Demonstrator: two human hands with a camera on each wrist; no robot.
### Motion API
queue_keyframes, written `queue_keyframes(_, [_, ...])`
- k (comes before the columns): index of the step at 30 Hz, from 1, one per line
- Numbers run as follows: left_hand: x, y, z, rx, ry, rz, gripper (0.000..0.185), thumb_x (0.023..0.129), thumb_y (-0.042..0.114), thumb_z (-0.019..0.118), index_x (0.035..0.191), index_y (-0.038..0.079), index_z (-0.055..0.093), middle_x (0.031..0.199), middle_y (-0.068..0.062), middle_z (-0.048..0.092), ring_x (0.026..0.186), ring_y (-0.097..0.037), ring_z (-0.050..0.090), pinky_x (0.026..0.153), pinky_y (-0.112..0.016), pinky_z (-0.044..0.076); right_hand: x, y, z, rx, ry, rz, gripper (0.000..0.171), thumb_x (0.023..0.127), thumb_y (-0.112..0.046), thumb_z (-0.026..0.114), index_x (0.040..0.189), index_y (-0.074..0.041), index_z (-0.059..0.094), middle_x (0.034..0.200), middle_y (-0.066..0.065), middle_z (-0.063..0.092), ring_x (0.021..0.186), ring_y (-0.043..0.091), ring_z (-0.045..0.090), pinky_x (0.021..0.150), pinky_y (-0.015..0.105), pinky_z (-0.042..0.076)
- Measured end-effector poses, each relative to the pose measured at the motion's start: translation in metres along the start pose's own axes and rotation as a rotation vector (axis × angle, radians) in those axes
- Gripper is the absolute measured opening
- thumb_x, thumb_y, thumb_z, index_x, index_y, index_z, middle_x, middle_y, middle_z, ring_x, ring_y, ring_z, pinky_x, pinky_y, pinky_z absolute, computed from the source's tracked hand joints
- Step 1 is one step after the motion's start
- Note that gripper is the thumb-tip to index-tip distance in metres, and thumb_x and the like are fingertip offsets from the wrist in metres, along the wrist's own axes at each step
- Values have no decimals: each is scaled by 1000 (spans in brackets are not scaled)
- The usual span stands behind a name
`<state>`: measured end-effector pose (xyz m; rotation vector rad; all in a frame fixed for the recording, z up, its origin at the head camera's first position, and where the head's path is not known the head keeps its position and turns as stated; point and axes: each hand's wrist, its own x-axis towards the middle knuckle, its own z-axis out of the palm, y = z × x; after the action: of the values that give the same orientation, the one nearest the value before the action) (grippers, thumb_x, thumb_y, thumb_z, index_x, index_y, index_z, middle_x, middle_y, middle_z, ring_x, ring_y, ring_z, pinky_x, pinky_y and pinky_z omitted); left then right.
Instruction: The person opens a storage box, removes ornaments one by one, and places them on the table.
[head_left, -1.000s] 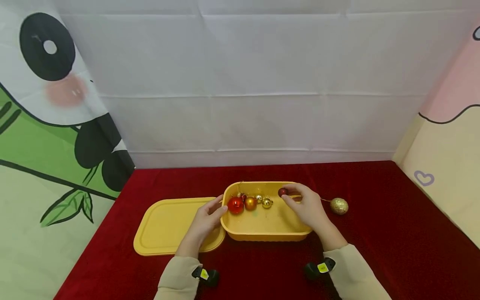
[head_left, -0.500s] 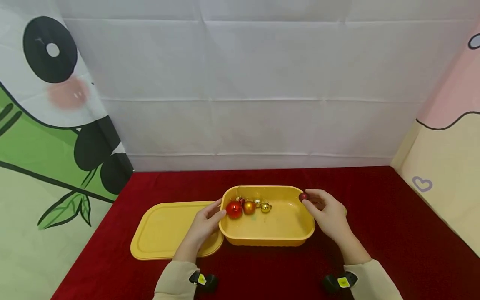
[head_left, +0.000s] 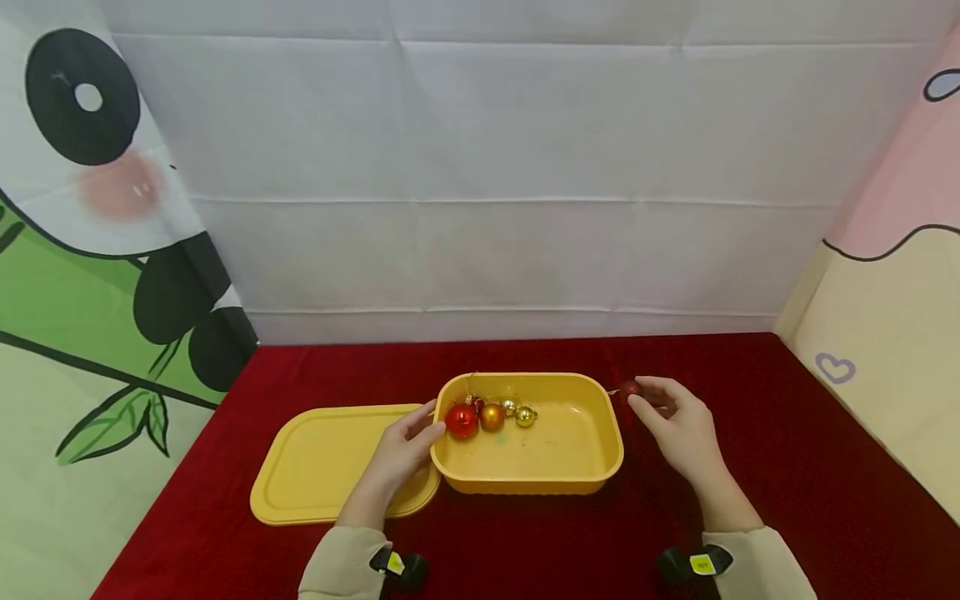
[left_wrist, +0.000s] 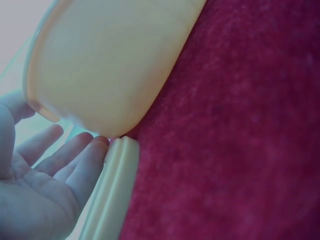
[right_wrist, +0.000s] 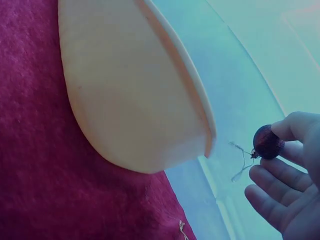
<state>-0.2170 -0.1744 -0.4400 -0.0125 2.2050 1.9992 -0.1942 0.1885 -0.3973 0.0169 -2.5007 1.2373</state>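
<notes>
From my far seat I count one box (head_left: 570, 442), yellow, and one lid (head_left: 322, 467) of the same colour, both on the red cloth (head_left: 562, 550). In the box I see five balls: one big red ball (head_left: 461, 421), one orange ball (head_left: 492, 417), two small gold balls (head_left: 525, 417), and one small red ball (head_left: 477, 404), of which only a part shows behind the others. They are gathered in the left part of the box; its right part shows bare floor. One more ball, the dark ball (head_left: 630, 390), is outside, just beyond the right end of the box, in the air.

I see two hands. The right hand (head_left: 684, 429) pinches the dark ball between thumb and a fingertip, while two other fingers are loosely extended below it. This hand comes from the lower right, with its fingers pointing toward the box, and the thread of the ball sticks out to the same side. The left hand (head_left: 401, 454) reaches over the lid to the left end of the box; its fingers are rather straight and slightly spread, and its thumb lies at the rim. How firmly it presses there, I cannot tell. In the right wrist view, one more bit of thread (right_wrist: 182, 229) lies on the cloth.
</notes>
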Motion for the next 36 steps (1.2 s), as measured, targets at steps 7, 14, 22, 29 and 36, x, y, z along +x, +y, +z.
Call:
queue_keyframes(7, [2, -1, 0, 3, -2, 2, 53, 94, 21, 58, 144, 11, 41, 140, -23, 46, 124, -36, 51, 96, -41, 50, 2, 6, -8, 54, 9, 25, 37, 92, -27, 63, 121, -6, 60, 110, 17, 66, 81, -15, 54, 70, 4, 48])
queue_keyframes(14, [3, -2, 0, 10, 8, 1, 52, 94, 20, 59, 143, 11, 42, 139, -23, 48, 122, -36, 53, 94, -41, 51, 4, 11, -18, 27, 78, 23, 36, 92, -27, 63, 121, -5, 61, 111, 17, 66, 84, -19, 48, 73, -1, 42])
queue_keyframes(22, [3, -3, 0, -4, 8, 1, 52, 94, 18, 58, 143, 11, 42, 139, -24, 47, 122, -36, 53, 94, -41, 51, 8, 23, -30, 1, 137, 50, 35, 91, -28, 63, 119, -7, 63, 102, -6, 66, 82, -19, 49, 70, 2, 43])
queue_keyframes(29, [3, -4, 0, 12, 12, 7, 53, 94, 18, 58, 144, 10, 41, 139, -25, 47, 122, -37, 52, 93, -40, 52, 10, 30, -37, -4, 143, 90, 37, 91, -31, 63, 119, -8, 63, 93, -24, 60, 80, -18, 50, 66, 6, 43])
queue_keyframes(36, [3, -4, 0, 21, 17, 4, 53, 94, 19, 59, 144, 11, 41, 138, -25, 47, 122, -37, 53, 93, -40, 52, 11, 35, -43, -12, 150, 119, 38, 91, -32, 63, 120, -7, 62, 93, -21, 59, 78, -17, 49, 64, 7, 44])
